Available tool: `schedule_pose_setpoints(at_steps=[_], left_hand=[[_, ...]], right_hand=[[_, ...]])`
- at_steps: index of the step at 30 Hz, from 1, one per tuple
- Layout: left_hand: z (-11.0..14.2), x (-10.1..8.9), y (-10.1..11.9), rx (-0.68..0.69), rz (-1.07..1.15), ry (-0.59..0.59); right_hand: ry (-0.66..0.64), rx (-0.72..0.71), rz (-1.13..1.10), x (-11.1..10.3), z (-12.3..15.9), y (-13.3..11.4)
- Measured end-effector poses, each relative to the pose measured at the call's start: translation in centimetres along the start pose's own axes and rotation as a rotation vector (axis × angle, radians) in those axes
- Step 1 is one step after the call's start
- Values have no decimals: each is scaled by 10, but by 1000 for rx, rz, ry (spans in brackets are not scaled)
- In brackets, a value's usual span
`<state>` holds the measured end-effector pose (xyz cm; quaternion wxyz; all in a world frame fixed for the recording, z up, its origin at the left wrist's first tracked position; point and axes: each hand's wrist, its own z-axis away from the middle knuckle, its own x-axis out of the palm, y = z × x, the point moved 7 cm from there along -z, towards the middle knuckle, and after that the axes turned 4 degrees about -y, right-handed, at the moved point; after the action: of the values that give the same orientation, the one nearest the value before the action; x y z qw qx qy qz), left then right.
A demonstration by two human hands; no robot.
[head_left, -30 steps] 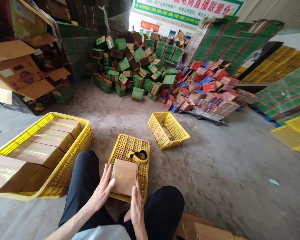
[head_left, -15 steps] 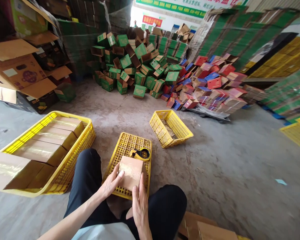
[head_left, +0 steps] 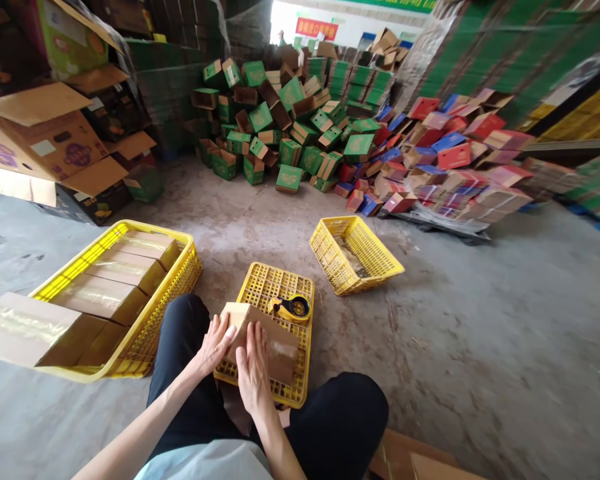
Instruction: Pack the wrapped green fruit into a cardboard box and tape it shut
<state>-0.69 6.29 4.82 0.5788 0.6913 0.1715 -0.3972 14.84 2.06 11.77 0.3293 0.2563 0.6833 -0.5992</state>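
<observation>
Box (head_left: 276, 345) against the fingers (head_left: 251, 338)

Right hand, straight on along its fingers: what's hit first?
The cardboard box; the right hand's fingers appear to rest on it. Past its edge, probably the yellow crate, with the tape dispenser right of that line. Depth is unclear.

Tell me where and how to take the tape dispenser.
I'd take the tape dispenser by the outer rim of its round end, bringing the right hand in from the right. It lies flat on the yellow grid with that end turned right, while the box sits close on its near side and likely crowds a grip from there.
</observation>
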Motion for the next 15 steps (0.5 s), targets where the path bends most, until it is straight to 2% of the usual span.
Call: schedule_pose_setpoints(at_steps=[2,7,9,13,15], left_hand=[[0,-5,-7,-82,55,-19],[3,-17,-9,-468,310,-107],[3,-20,-4,-525,376,-117],[1,-16,-3,-557,406,-100],[1,-11,-6,-563,416,-89]], right_hand=[[-71,47,-6,12,-1,7],[-152,240,-4,25,14,46],[-138,323,-1,24,22,71],[-50,490,-68,18,33,132],[37,488,-144,13,33,157]])
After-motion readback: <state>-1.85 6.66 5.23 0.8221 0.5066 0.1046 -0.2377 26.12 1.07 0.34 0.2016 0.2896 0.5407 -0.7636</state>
